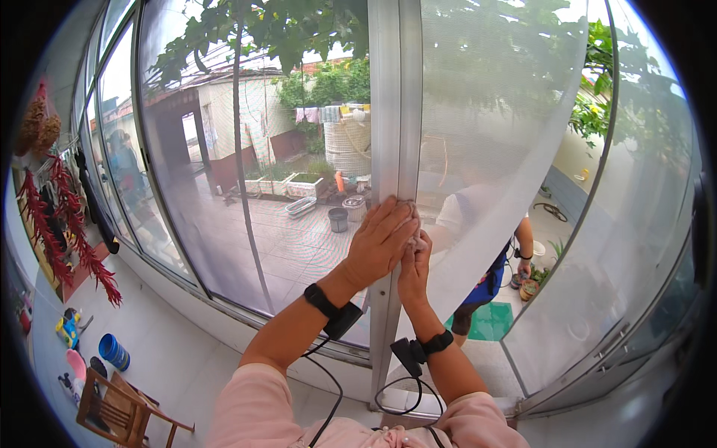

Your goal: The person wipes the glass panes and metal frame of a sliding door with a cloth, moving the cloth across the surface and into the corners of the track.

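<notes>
Both of my hands are raised to an upright silver metal frame post (396,101) between two window panels. A crumpled pale pinkish cloth (415,213) is bunched against the post. With its fingers stretched over the cloth, my left hand (378,241) presses it to the metal. Just below and to the right, my right hand (415,269) pinches the cloth's lower end. Black straps with small boxes and cables circle both wrists. A white mesh screen (482,112) hangs at a slant right of the post, its right edge loose.
Beyond the screen, a person in blue (493,280) stands by potted plants (528,289). A green mat (490,321) lies near the doorway. At lower left are a wooden chair (120,406) and a blue bucket (113,352). Strings of red chillies (78,224) hang at left.
</notes>
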